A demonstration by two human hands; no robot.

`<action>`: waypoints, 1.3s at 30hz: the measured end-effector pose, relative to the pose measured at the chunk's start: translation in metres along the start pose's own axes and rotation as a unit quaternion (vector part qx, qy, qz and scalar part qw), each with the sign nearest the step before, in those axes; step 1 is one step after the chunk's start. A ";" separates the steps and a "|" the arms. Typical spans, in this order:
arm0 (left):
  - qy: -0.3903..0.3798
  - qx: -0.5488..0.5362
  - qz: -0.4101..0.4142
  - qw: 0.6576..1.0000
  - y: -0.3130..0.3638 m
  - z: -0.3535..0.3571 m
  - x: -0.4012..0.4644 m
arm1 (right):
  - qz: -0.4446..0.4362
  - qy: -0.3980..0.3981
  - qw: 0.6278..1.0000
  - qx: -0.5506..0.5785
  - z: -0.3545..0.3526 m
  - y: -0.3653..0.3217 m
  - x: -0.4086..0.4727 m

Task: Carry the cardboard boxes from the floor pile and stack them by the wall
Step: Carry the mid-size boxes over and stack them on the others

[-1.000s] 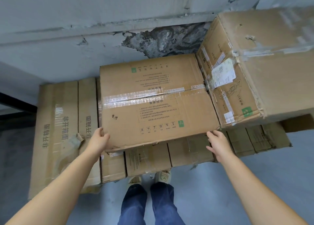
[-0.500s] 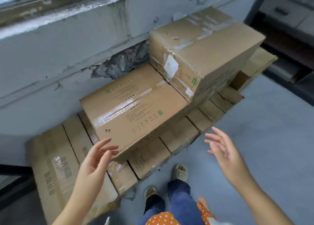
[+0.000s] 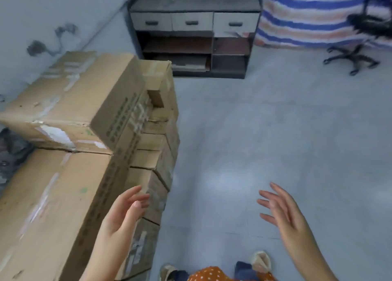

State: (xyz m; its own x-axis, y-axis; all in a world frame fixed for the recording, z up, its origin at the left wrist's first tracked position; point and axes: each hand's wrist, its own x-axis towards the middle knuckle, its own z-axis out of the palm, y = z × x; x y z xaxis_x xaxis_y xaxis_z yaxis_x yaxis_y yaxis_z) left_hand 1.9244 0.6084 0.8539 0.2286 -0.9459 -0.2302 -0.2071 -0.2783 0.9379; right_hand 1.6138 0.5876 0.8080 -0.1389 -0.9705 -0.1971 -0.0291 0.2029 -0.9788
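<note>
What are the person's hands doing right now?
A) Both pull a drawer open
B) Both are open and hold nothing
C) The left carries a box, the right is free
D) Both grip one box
B: the left hand and right hand both hang in the air with fingers spread and nothing in them, the left hand in front of the stacked boxes and the right hand over the bare floor.

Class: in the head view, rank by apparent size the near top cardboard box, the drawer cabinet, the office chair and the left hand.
1. near top cardboard box
2. drawer cabinet
3. office chair and left hand: look alike; the hand's nearness makes it unsure.
</note>
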 end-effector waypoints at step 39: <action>-0.541 0.085 0.181 0.817 0.273 0.929 0.044 | 0.019 0.584 0.809 0.066 -0.713 0.004 0.079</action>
State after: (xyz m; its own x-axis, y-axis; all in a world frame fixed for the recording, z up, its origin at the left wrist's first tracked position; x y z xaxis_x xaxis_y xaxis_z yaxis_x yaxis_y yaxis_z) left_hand 0.9938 0.3355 0.8589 -0.8324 -0.5396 -0.1265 -0.2255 0.1213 0.9667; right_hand 0.8970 0.6048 0.8285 -0.9798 -0.1635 -0.1148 0.0921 0.1402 -0.9858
